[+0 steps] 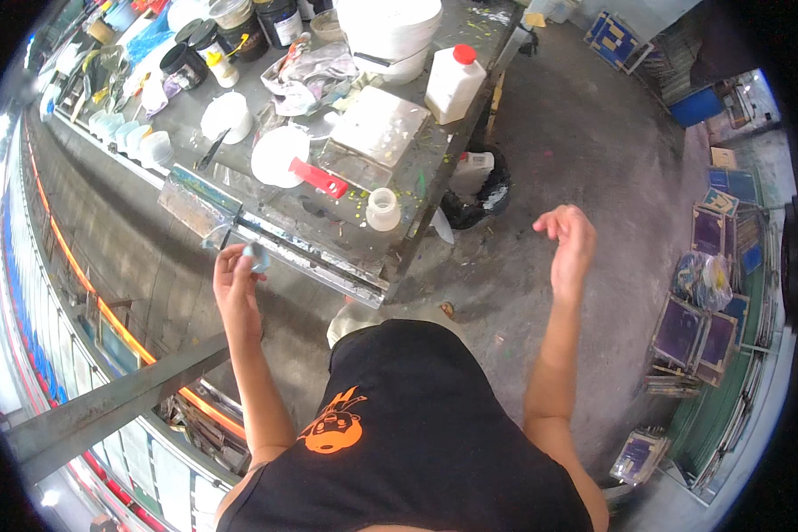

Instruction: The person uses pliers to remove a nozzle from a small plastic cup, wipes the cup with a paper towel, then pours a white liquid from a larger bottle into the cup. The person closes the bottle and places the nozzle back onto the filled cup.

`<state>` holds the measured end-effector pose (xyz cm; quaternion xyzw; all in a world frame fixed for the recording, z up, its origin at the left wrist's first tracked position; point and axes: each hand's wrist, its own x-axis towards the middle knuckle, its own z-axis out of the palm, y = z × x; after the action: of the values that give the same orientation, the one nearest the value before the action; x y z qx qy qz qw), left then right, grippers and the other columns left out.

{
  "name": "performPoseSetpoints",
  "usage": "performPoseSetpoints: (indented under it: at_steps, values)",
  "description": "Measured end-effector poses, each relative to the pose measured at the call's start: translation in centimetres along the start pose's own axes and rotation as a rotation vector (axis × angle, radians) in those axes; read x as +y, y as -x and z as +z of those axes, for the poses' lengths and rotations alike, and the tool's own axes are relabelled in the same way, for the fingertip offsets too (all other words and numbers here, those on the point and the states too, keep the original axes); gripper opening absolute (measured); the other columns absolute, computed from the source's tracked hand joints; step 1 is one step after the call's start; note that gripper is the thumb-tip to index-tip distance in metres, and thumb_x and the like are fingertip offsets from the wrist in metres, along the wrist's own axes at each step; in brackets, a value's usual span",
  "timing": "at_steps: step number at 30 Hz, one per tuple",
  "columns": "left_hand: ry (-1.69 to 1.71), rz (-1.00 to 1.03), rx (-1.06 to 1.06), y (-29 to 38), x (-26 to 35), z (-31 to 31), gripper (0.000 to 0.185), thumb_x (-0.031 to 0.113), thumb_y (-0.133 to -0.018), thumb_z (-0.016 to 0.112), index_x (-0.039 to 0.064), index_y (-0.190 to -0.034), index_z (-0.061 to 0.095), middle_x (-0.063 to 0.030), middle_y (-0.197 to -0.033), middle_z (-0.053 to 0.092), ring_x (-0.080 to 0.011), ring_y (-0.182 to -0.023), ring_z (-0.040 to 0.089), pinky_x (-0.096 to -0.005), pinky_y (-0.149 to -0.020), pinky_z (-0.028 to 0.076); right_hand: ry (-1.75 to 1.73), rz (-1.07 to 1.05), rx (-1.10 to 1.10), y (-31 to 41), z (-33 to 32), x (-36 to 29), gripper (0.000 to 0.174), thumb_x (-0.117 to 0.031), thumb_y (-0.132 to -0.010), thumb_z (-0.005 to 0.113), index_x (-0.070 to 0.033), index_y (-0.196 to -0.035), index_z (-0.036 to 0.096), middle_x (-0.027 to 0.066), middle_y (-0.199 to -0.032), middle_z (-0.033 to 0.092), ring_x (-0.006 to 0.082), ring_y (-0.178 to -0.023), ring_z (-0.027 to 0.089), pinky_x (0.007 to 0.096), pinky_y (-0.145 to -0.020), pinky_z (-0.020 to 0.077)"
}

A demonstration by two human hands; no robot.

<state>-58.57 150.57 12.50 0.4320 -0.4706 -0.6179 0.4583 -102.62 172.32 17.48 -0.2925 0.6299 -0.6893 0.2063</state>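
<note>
My left hand pinches a small roll of pale blue tape between thumb and fingers, just off the table's front edge. My right hand is raised over the floor right of the table, its fingers curled, nothing seen in it. Near the left hand a metal tray-like piece with a bluish strip sits at the table's edge. Behind it lie a white tub with a red handle across its rim, a small open translucent bottle, and a white jug with a red cap.
On the stained worktable stand a white bucket, rags, black ink jars and several plastic cups. A black bin is beside the table. Framed screens lean at right; a metal beam crosses lower left.
</note>
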Motion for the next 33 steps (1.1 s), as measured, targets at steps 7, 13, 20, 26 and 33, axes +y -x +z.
performPoseSetpoints:
  at_steps: [7,13,20,26,33]
  values:
    - [-0.291,0.122,-0.017,-5.4,-0.3,1.0,0.039,0.016,-0.091,0.082,0.003,-0.123,0.063,-0.0043,-0.115,0.068,-0.0125,-0.099,0.064,-0.0286,-0.083,0.051,-0.404,-0.447,-0.589,2.8,7.9,-12.6,0.021,-0.02,-0.106,0.058,-0.011,-0.118,0.043,0.0201,-0.108,0.073,0.0341,-0.111,0.064,0.048,-0.097,0.0474]
    - [-0.677,0.474,-0.195,-15.5,0.3,5.6,0.043,0.025,-0.084,0.087,0.004,-0.116,0.067,-0.0098,-0.107,0.073,-0.0219,-0.1,0.069,-0.0342,-0.087,0.054,-0.602,-0.593,-0.955,4.9,16.2,-17.3,0.014,-0.027,-0.109,0.056,-0.015,-0.112,0.05,0.0074,-0.106,0.077,0.0323,-0.113,0.064,0.0524,-0.104,0.0411]
    - [-1.364,0.713,-0.643,-25.9,-5.2,16.3,0.052,0.05,-0.081,0.082,0.012,-0.112,0.063,-0.0067,-0.106,0.074,-0.0308,-0.107,0.069,-0.0504,-0.088,0.05,-0.611,-0.624,-0.79,7.7,22.4,-18.1,0.013,-0.027,-0.109,0.055,-0.015,-0.108,0.049,-0.004,-0.097,0.078,0.0265,-0.11,0.064,0.053,-0.105,0.0392]
    - [-1.461,0.849,-0.655,-27.3,-5.8,20.2,0.084,0.067,-0.066,0.087,0.006,-0.117,0.06,-0.0191,-0.117,0.067,-0.0359,-0.112,0.066,-0.0526,-0.088,0.051,-0.59,-0.572,-0.598,9.7,24.2,-18.9,0.022,-0.036,-0.109,0.053,-0.015,-0.11,0.049,-0.0061,-0.096,0.079,0.0267,-0.118,0.06,0.0529,-0.106,0.0383]
    - [-0.937,0.452,-0.738,-27.7,-7.7,33.9,0.125,0.076,-0.062,0.087,-0.008,-0.143,0.043,-0.0299,-0.141,0.057,-0.0421,-0.134,0.056,-0.048,-0.108,0.049,-0.616,-0.485,-0.255,11.0,26.2,-21.0,0.025,-0.028,-0.101,0.069,-0.013,-0.112,0.052,-0.002,-0.096,0.076,0.0285,-0.119,0.061,0.052,-0.105,0.0403]
